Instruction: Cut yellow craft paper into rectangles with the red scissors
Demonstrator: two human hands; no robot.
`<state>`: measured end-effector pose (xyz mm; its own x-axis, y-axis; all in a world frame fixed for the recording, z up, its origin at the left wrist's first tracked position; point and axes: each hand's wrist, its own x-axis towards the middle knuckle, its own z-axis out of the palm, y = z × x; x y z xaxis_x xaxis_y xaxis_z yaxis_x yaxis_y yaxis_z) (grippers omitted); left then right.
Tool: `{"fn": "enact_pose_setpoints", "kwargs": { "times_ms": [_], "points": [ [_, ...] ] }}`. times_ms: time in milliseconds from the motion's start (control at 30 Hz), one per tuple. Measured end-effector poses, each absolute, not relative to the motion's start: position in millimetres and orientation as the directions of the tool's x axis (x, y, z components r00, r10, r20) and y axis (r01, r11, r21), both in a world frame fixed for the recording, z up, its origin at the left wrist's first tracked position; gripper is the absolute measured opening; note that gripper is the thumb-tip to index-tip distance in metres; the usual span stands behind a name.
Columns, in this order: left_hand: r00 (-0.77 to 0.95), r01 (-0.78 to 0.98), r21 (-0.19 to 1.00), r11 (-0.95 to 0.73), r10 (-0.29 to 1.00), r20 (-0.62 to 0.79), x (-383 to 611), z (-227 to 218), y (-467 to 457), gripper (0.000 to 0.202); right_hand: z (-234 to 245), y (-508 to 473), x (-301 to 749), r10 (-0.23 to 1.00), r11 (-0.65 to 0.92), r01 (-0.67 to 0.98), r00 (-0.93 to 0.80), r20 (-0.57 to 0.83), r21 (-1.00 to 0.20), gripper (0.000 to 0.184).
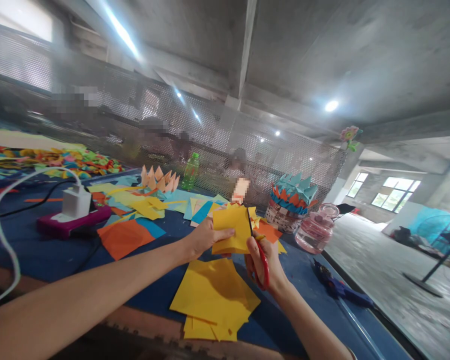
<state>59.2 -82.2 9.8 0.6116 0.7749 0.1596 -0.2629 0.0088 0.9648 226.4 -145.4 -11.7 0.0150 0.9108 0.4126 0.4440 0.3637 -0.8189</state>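
My left hand is closed on a yellow sheet of paper, with the thumb lying across its face. In my right hand is a pair of scissors with red handles. Their dark blade runs along the sheet's right edge. Whether the blades are apart cannot be made out. Below both hands, a loose stack of yellow paper lies on the blue tabletop. An orange piece of paper sits behind my right hand, beside yellow scraps.
A pink glass jar, a basket with folded paper points and a blue glue gun stand or lie at right. Leftward are a purple power strip with a white charger, orange paper and a green bottle.
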Motion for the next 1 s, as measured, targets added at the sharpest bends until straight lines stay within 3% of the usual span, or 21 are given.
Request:
{"fn": "enact_pose_setpoints", "kwargs": {
  "times_ms": [1000],
  "points": [
    [0.643,-0.222,0.975,0.007,0.753,0.141,62.0,7.3,-87.1,0.045,-16.2,-142.8,224.0,0.933,0.319,0.272,0.075,0.351,-0.908,0.040]
  ]
}}
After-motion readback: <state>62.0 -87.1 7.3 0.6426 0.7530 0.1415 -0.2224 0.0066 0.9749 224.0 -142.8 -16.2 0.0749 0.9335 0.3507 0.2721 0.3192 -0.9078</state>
